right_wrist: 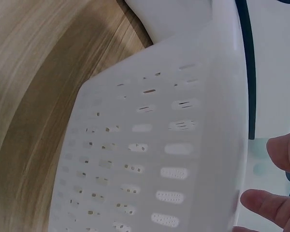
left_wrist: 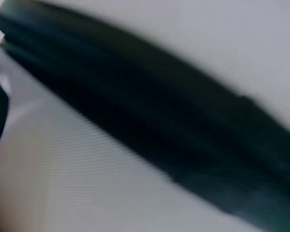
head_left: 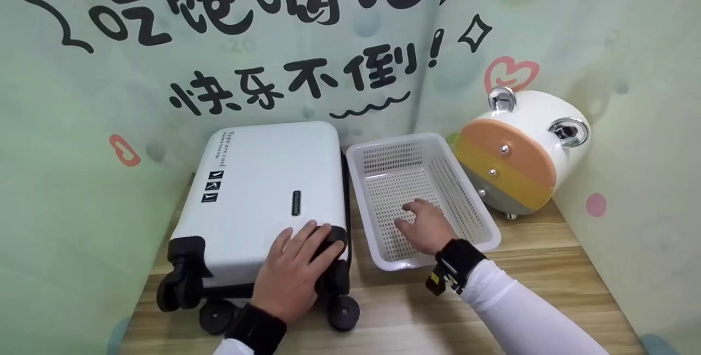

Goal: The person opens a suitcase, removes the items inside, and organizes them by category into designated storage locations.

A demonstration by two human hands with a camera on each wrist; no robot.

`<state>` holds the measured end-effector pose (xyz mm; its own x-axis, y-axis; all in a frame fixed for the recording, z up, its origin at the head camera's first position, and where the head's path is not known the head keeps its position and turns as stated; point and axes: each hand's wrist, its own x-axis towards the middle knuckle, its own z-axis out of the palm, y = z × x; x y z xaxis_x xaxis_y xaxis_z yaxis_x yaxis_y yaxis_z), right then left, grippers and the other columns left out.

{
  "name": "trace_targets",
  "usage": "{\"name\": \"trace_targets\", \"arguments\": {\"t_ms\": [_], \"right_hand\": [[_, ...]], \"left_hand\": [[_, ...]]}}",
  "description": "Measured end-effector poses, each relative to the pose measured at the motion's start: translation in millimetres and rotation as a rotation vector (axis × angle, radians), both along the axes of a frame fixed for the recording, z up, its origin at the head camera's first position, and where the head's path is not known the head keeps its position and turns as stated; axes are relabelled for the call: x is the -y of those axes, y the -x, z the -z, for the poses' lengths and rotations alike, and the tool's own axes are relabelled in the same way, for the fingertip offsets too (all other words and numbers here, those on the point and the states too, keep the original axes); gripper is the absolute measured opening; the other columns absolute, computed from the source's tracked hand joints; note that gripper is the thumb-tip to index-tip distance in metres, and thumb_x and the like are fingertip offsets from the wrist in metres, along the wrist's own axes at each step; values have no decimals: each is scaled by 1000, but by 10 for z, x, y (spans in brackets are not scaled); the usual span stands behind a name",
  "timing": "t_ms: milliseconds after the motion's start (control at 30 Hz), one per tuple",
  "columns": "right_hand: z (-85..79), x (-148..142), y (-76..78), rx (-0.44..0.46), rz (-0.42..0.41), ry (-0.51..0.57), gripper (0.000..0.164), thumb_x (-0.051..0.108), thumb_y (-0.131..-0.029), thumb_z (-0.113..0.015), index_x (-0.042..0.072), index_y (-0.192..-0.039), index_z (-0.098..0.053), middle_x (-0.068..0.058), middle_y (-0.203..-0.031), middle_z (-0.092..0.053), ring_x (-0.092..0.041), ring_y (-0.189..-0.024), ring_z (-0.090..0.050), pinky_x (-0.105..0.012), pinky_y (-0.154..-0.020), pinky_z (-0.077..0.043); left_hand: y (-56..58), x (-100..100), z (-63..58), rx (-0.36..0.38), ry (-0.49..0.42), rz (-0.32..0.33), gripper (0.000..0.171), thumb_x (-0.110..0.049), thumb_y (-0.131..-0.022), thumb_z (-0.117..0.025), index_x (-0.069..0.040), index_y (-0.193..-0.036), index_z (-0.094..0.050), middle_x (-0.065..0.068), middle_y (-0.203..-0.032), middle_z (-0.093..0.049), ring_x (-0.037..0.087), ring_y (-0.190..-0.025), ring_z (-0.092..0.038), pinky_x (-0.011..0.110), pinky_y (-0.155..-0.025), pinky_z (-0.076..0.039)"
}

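A white hard-shell suitcase (head_left: 257, 179) with black corner guards lies flat on the left, its wheels toward me. My left hand (head_left: 296, 267) rests on its near right corner, fingers spread over the shell and guard; the thumb is mostly hidden. The left wrist view is blurred, with the suitcase's dark seam (left_wrist: 150, 111) between pale panels. Right of the suitcase stands a white perforated plastic basket (head_left: 356, 179), with nothing in it. My right hand (head_left: 427, 227) hovers over the basket's near part, fingers loosely bent and holding nothing. The right wrist view has the basket's slotted wall (right_wrist: 150, 140) beside the fingertips.
A white drum-shaped object (head_left: 553, 119) with a striped orange, yellow and grey face and chrome fittings leans behind the basket at right. Everything stands on a wood-grain surface (head_left: 553, 284). A pale green printed backdrop (head_left: 71, 152) encloses the back and sides.
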<state>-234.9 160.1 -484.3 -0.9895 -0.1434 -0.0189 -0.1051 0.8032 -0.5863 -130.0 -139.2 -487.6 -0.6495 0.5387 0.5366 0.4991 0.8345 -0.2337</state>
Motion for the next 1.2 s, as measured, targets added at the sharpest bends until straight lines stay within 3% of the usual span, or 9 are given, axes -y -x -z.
{"name": "trace_targets", "arguments": {"t_ms": [200, 300, 367, 500, 600, 767, 900, 1067, 1200], "right_hand": [[10, -18, -2, 8, 2, -4, 52, 35, -100, -67, 0, -139, -65, -29, -155, -51, -47, -147, -46, -56, -125, -35], [8, -16, -11, 12, 6, 1, 52, 35, -100, -67, 1, -139, -64, -29, -156, -50, -47, -148, -45, -55, -125, -34], [10, -17, -21, 7, 9, 3, 51, 34, -100, -67, 1, -139, -65, -29, -156, -50, -46, -147, -46, -55, -125, -35], [24, -30, -39, 1, 7, 10, 50, 32, -100, -67, -1, -137, -65, -29, -154, -52, -47, -145, -48, -55, -124, -36], [23, -48, -44, 12, 9, 12, 50, 32, -100, -68, -1, -137, -65, -29, -154, -52, -48, -145, -48, -56, -124, -36], [8, -74, -39, 28, 18, -6, 51, 33, -100, -67, 0, -139, -65, -28, -155, -52, -47, -145, -48, -56, -124, -37], [18, -82, -36, 27, 18, -2, 51, 34, -100, -67, 0, -139, -65, -28, -155, -52, -47, -145, -48, -55, -124, -36], [18, -86, -49, 29, 15, 10, 52, 34, -100, -67, -1, -139, -64, -29, -155, -50, -47, -147, -45, -56, -125, -34], [10, -92, -49, 27, 24, 14, 52, 34, -100, -67, 0, -139, -64, -28, -155, -52, -46, -146, -47, -56, -125, -35]], "left_hand": [[-67, 228, 300, -81, -73, -45, 85, -35, -71, -90, -33, -149, -56, 8, -159, -45, 34, -145, -35, 51, -117, -22], [-52, 277, 349, -98, -87, -74, 96, -39, -63, -97, -34, -149, -56, 11, -164, -37, 36, -150, -27, 50, -126, -6], [-32, 277, 353, -118, -82, -85, 100, -32, -59, -99, -35, -150, -57, 12, -167, -32, 35, -154, -22, 50, -129, 4], [-3, 261, 359, -165, -64, -122, 87, -5, -74, -78, -36, -152, -55, 10, -175, -19, 34, -160, -14, 55, -129, 3], [-2, 258, 365, -180, -69, -150, 95, 8, -74, -62, -37, -157, -49, 9, -178, -9, 34, -163, -7, 57, -129, 4], [9, 279, 385, -197, -110, -153, 116, 1, -67, -76, -39, -166, -30, 7, -179, 7, 28, -166, 12, 54, -129, 17], [19, 299, 447, -266, -163, -148, 125, -11, -61, -85, -37, -168, -26, 6, -179, 10, 26, -164, 19, 55, -127, 23], [13, 295, 535, -338, -253, -155, 130, -11, -58, -82, -32, -170, -19, 3, -178, 17, 22, -162, 26, 55, -124, 27], [15, 264, 609, -373, -330, -162, 126, -8, -63, -72, -30, -171, -10, 2, -177, 19, 20, -162, 25, 53, -125, 26]]}}
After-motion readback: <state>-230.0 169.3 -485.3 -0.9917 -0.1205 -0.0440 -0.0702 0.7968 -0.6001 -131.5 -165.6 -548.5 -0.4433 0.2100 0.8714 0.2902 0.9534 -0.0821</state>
